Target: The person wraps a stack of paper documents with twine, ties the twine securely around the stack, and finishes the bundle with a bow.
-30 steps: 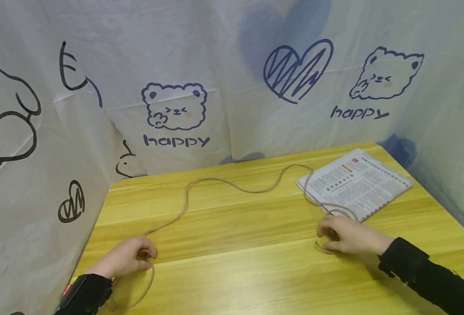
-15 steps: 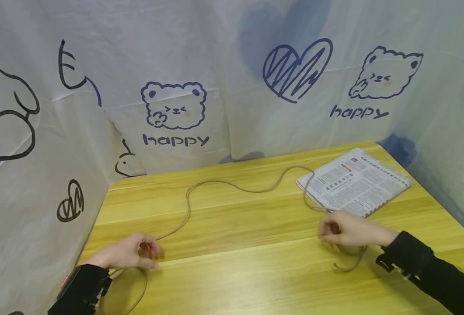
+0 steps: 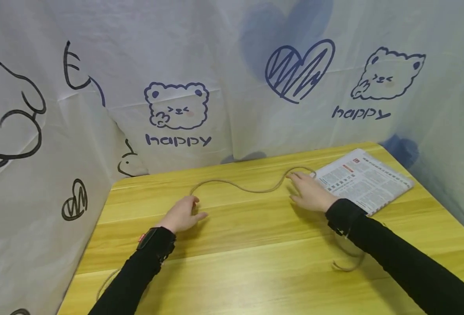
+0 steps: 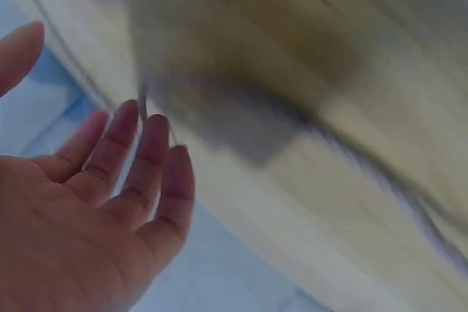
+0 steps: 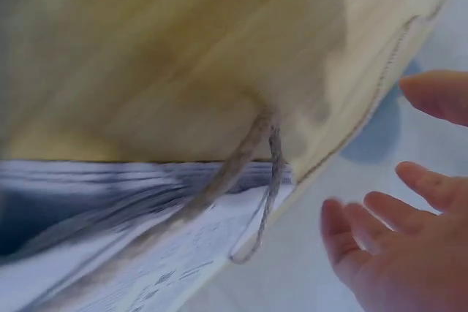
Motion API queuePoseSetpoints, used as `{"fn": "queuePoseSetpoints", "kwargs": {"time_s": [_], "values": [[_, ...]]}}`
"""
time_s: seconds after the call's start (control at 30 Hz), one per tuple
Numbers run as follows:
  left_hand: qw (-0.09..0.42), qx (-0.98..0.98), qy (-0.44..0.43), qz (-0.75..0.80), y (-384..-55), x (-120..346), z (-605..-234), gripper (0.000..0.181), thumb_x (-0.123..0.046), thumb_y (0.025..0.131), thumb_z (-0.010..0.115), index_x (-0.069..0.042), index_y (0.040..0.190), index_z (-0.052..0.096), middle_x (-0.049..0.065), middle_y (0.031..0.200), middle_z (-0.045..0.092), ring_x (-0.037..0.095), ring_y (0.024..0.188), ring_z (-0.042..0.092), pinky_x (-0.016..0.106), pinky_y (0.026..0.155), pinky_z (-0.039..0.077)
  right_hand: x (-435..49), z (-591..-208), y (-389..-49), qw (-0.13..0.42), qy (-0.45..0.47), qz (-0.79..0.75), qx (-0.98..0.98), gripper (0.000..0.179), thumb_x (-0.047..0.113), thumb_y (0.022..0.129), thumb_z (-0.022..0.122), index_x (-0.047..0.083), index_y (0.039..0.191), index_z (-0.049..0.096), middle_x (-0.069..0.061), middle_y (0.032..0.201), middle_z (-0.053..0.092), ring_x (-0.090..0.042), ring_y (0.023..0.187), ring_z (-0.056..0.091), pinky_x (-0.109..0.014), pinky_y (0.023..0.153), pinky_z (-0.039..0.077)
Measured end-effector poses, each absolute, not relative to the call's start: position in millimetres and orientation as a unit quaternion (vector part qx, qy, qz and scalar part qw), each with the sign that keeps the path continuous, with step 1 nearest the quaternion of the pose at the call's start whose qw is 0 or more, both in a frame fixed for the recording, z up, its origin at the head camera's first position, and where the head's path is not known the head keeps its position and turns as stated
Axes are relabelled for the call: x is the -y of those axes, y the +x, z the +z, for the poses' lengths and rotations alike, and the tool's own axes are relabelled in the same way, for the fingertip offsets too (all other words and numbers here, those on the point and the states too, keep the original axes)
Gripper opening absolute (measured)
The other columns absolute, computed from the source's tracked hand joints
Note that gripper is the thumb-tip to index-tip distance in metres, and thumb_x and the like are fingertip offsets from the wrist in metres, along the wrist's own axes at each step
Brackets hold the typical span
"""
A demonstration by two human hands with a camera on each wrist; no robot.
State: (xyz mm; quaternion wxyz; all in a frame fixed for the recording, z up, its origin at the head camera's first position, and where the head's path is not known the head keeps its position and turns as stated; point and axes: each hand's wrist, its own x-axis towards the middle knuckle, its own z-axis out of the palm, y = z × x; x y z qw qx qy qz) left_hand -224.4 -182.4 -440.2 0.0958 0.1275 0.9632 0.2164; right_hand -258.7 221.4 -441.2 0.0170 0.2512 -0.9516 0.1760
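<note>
A thin brown rope [image 3: 251,191] winds in a wavy line across the yellow wooden table [image 3: 232,236]. My left hand [image 3: 179,215] reaches over the left middle of the table beside the rope, its thumb and fingers apart. In the left wrist view that hand [image 4: 73,239] has slightly bent fingers and grips nothing. By the folded newspaper [image 3: 367,177], my right hand [image 3: 310,192] hovers near the rope's far bend, fingers spread. The right wrist view has the same hand [image 5: 417,253] with nothing in its grasp. My arms hide parts of the rope.
A pale cloth curtain [image 3: 235,109] with bear and heart drawings encloses the table's back and sides. One rope end [image 3: 346,267] curls on the table below my right forearm. Another stretch of the rope lies at the lower left, partly under my left sleeve [image 3: 131,275].
Both hands have moved away from the rope's near portions and forward over the table, the left also rightward, the right also leftward. Their fingers have opened. The newspaper stays put.
</note>
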Motion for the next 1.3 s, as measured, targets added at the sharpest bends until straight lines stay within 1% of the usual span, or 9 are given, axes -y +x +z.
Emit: {"fn": "queuePoseSetpoints", "kwargs": {"time_s": [0.1,0.2,0.3,0.37,0.67,0.87,1.03,1.17,1.3], "values": [[0.093,-0.965,0.109,0.219,-232,168,-451,0.064,-0.03,0.096,0.07,0.006,0.142,0.043,0.027,0.135,0.053,0.041,0.12,0.059,0.05,0.101,0.049,-214,-446,-268,-0.018,0.233,0.145,0.961,0.067,0.011,0.093,0.067,-0.011,0.149,0.036,-0.038,0.151,0.038,-0.054,0.141,0.038,-0.061,0.116,0.034],[0.078,-0.964,0.083,0.241,-237,164,-460,0.062,-0.022,0.097,0.07,0.004,0.142,0.035,0.029,0.137,0.039,0.036,0.097,0.064,0.043,0.086,0.052,-212,-452,-273,-0.041,0.217,0.13,0.967,0.066,0.012,0.094,0.065,-0.01,0.15,0.036,-0.038,0.151,0.039,-0.055,0.14,0.038,-0.062,0.116,0.033],[0.074,-0.956,0.055,0.279,-239,167,-465,0.061,-0.013,0.098,0.067,0.003,0.142,0.028,0.027,0.133,0.027,0.027,0.073,0.055,0.035,0.068,0.045,-212,-458,-275,-0.043,0.213,0.124,0.968,0.062,0.012,0.096,0.063,-0.009,0.148,0.039,-0.037,0.145,0.045,-0.055,0.135,0.042,-0.063,0.112,0.037],[0.077,-0.951,0.042,0.295,-238,171,-465,0.06,-0.011,0.098,0.065,0.003,0.143,0.026,0.027,0.132,0.026,0.025,0.068,0.051,0.033,0.065,0.041,-213,-462,-277,-0.032,0.217,0.116,0.969,0.057,0.012,0.096,0.063,-0.008,0.145,0.043,-0.036,0.14,0.051,-0.054,0.13,0.047,-0.062,0.108,0.04],[0.068,-0.945,-0.002,0.32,-236,183,-456,0.058,-0.017,0.102,0.056,0.007,0.144,0.026,0.034,0.136,0.032,0.044,0.108,0.054,0.049,0.09,0.046,-212,-466,-281,0.013,0.226,0.083,0.97,0.041,0.008,0.093,0.067,-0.002,0.131,0.056,-0.029,0.121,0.059,-0.047,0.11,0.056,-0.058,0.091,0.049],[0.05,-0.951,0.013,0.303,-237,191,-459,0.046,-0.02,0.105,0.051,0.008,0.14,0.045,0.025,0.113,0.065,0.031,0.089,0.063,0.039,0.075,0.049,-204,-462,-285,0.017,0.223,0.107,0.969,0.052,0.004,0.091,0.065,-0.002,0.14,0.047,-0.033,0.134,0.047,-0.052,0.122,0.05,-0.059,0.096,0.048],[0.038,-0.952,0.034,0.302,-231,196,-459,0.032,-0.019,0.107,0.049,0.001,0.129,0.062,0.02,0.111,0.069,0.026,0.088,0.064,0.038,0.076,0.05,-195,-462,-288,-0.003,0.26,0.09,0.961,0.051,0.002,0.095,0.06,-0.004,0.144,0.047,-0.031,0.146,0.047,-0.052,0.134,0.047,-0.061,0.104,0.046],[0.035,-0.954,0.032,0.296,-228,201,-456,0.03,-0.019,0.105,0.053,0.001,0.124,0.065,0.02,0.106,0.069,0.024,0.08,0.062,0.036,0.071,0.048,-193,-463,-286,0.008,0.278,0.08,0.957,0.025,0.006,0.098,0.06,-0.001,0.122,0.063,-0.024,0.118,0.062,-0.045,0.113,0.059,-0.053,0.091,0.053],[0.033,-0.957,0.021,0.287,-226,208,-451,0.03,-0.022,0.105,0.055,0.001,0.12,0.067,0.019,0.104,0.07,0.024,0.08,0.062,0.036,0.07,0.047,-197,-462,-286,0.031,0.287,0.074,0.954,0.004,0.006,0.096,0.065,0.006,0.097,0.068,-0.013,0.092,0.062,-0.033,0.089,0.061,-0.042,0.075,0.053]]}}
